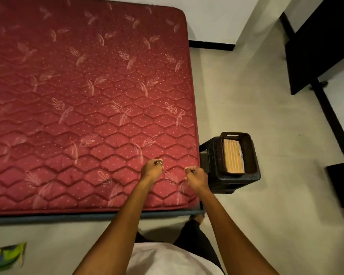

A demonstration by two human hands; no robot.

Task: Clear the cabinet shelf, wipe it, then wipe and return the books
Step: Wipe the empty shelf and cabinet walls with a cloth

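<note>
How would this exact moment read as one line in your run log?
left hand: curled, empty | right hand: curled, empty | both over red mattress | folded cloth in dark basket beside bed | no books in view

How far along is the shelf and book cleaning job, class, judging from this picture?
Nothing looks done: no cabinet shelf or books are in view. Both the left hand and right hand are curled, empty, over the red mattress. A folded cloth lies untouched in the basket. Everything remains.
</note>
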